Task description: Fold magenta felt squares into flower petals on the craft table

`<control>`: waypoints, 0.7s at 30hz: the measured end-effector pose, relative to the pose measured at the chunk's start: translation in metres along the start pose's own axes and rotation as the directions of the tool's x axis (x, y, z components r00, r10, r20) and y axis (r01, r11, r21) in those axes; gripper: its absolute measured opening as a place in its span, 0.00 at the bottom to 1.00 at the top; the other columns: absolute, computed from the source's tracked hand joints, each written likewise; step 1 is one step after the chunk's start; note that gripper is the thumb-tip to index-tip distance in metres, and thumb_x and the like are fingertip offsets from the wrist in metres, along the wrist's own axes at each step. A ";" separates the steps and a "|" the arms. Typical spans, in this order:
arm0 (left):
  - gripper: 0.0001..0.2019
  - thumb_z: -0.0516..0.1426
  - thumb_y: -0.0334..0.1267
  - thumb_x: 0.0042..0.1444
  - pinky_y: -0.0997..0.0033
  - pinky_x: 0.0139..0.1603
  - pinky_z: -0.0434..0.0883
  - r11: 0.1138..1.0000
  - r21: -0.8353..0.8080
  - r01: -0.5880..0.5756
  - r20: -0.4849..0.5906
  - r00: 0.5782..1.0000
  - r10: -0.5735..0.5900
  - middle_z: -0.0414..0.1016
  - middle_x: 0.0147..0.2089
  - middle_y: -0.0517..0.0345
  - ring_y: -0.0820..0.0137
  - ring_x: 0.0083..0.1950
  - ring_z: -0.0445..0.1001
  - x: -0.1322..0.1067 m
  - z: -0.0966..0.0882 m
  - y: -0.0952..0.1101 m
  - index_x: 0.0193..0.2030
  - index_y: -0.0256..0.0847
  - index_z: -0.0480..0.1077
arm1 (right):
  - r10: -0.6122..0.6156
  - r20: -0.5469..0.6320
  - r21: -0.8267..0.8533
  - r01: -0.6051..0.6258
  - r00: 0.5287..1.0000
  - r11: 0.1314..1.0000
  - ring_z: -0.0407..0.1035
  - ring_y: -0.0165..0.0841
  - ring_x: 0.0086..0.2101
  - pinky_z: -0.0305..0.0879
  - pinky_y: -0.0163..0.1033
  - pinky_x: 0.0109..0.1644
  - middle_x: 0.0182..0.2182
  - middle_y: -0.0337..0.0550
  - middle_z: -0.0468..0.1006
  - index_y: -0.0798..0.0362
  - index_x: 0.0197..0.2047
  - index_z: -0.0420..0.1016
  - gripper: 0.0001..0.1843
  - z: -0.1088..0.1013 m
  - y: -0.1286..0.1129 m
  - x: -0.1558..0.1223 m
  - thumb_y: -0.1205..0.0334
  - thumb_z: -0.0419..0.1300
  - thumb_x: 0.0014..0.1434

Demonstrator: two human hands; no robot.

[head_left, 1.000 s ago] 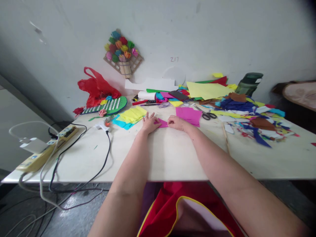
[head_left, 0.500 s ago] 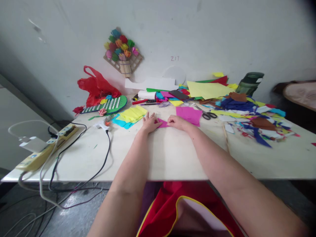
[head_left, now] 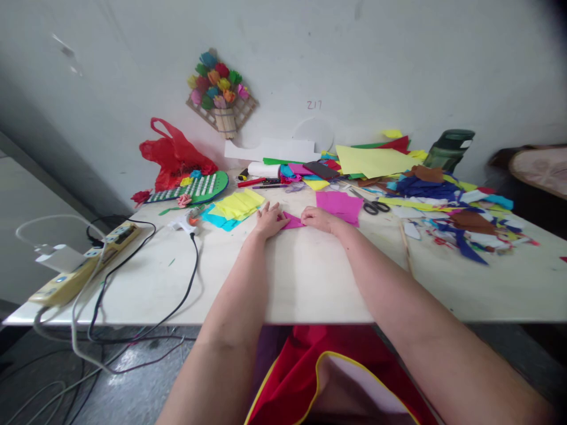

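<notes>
A small folded piece of magenta paper (head_left: pixel 292 222) lies on the white table between my two hands, its visible part narrowing towards the right. My left hand (head_left: pixel 269 221) rests on its left part, fingers spread and pressing down. At the right tip, my right hand (head_left: pixel 318 219) is closed, with thumb and fingertips pinching the paper's corner. A larger magenta sheet (head_left: pixel 340 206) lies just behind my right hand. Beside my left hand are yellow sheets (head_left: pixel 239 203), partly covering a light blue sheet (head_left: pixel 221 219).
Black-handled scissors (head_left: pixel 375 206) lie right of the larger sheet, near a heap of coloured scraps (head_left: pixel 460 212). To the left are a white glue gun (head_left: pixel 183 222) with its cable, a power strip (head_left: pixel 88 265) and a red plastic bag (head_left: pixel 172 153). A green bottle (head_left: pixel 448 149) stands at back right.
The right hand's fingertips have shifted very slightly to the right along the paper's tip. My left hand and the surrounding things look the same.
</notes>
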State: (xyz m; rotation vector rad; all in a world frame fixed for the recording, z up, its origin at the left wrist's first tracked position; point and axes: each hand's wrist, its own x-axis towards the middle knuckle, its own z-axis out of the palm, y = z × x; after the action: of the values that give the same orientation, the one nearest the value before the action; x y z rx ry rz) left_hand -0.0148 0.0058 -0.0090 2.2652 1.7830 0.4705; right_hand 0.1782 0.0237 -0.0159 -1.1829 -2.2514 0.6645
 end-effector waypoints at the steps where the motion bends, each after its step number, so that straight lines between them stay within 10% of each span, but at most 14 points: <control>1: 0.13 0.51 0.50 0.53 0.42 0.64 0.40 1.000 0.000 -0.001 -0.001 1.000 0.001 0.49 0.68 0.59 0.57 0.70 0.38 0.000 0.000 0.000 0.33 0.43 0.70 | -0.004 0.001 -0.005 0.004 1.000 1.000 0.67 0.30 0.35 0.62 0.33 0.42 0.32 0.42 0.72 0.55 0.24 0.70 0.05 0.000 -0.001 -0.001 0.70 0.55 0.49; 21: 0.12 0.52 0.48 0.52 0.44 0.65 0.41 1.000 0.004 0.003 -0.014 1.000 -0.003 0.53 0.67 0.58 0.57 0.70 0.41 0.001 0.002 -0.001 0.32 0.43 0.69 | -0.015 0.001 0.008 0.015 1.000 1.000 0.65 0.28 0.30 0.61 0.33 0.37 0.29 0.39 0.70 0.55 0.25 0.68 0.02 -0.001 -0.001 -0.005 0.69 0.58 0.48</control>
State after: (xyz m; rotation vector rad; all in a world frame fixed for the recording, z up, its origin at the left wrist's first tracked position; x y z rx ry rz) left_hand -0.0146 0.0071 -0.0112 2.2670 1.7954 0.4831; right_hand 0.1806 0.0195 -0.0158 -1.1603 -2.2543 0.6680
